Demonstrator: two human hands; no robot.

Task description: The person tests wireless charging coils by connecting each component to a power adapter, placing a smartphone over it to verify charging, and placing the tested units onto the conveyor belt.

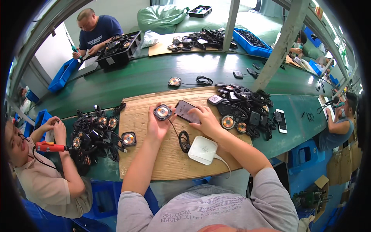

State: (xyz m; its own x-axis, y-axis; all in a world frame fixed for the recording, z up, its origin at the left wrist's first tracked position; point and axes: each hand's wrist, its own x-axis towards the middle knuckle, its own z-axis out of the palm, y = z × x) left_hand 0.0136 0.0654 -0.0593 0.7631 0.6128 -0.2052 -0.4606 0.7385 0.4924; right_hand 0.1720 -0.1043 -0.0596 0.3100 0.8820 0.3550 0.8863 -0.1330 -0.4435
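My left hand (156, 125) holds an open wireless charger (162, 111), its copper coil and pale round centre facing up. The charger's black cable (184, 141) runs down to a bundled loop on the cardboard. Just right of it, my right hand (208, 123) grips a dark smartphone (184, 109) by its right side, with the lit screen up and the fingers partly over it. The phone's left edge comes close to my left fingertips. Nearer to me, a white square device (203, 150) with a white cable rests on the cardboard sheet (154, 170).
Piles of cabled chargers lie left (92, 135) and right (247, 108) of the cardboard. A single charger (128, 139) sits at its left edge. A white phone (282, 121) lies right. A co-worker at left has a red electric screwdriver (50, 146) nearby. A green conveyor belt (147, 73) runs beyond.
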